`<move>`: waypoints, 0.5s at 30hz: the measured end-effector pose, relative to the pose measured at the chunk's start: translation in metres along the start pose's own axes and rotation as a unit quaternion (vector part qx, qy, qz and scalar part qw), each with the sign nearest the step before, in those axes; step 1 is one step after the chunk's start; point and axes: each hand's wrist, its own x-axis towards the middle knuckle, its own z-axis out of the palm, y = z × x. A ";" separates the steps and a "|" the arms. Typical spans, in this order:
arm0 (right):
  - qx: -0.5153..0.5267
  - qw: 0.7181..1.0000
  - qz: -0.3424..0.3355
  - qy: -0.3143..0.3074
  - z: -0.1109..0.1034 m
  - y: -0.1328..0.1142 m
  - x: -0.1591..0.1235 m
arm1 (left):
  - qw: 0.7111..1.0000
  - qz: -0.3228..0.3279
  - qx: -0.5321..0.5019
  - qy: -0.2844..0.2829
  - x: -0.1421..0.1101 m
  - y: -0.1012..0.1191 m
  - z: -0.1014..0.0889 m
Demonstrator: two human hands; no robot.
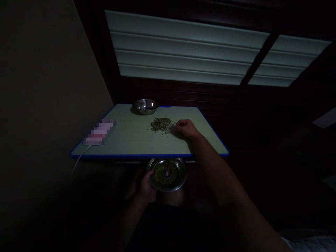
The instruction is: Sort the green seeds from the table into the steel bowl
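Note:
My left hand [147, 186] is closed on the left rim of a metal bowl [169, 189], held below the table's front edge. Inside that bowl lie many small greenish grains, with a small dark object [168, 170] bearing red and white marks on top. Over the table, my right hand [186, 128] is pinched around a small see-through piece [170, 129], whose kind is too dim to tell. This piece touches the right side of a loose spread of brownish grains [160, 124] on the tabletop.
A second metal bowl [146, 107] stands at the back left of the pale, blue-edged table [131, 140]. At the left edge lies a blurred-out pinkish phone-like object [99, 132] with a white cable [78, 159]. Dark wooden panelling rises behind; a wall [52, 87] stands left.

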 end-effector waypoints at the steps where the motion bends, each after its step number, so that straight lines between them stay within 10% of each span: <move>1: 0.000 1.000 0.002 -0.004 0.000 0.000 0.000 | 1.000 0.002 -0.001 -0.003 0.000 0.000 0.000; 15: 0.002 1.000 0.008 -0.012 0.001 -0.001 -0.002 | 1.000 -0.010 -0.012 -0.014 0.002 -0.002 -0.002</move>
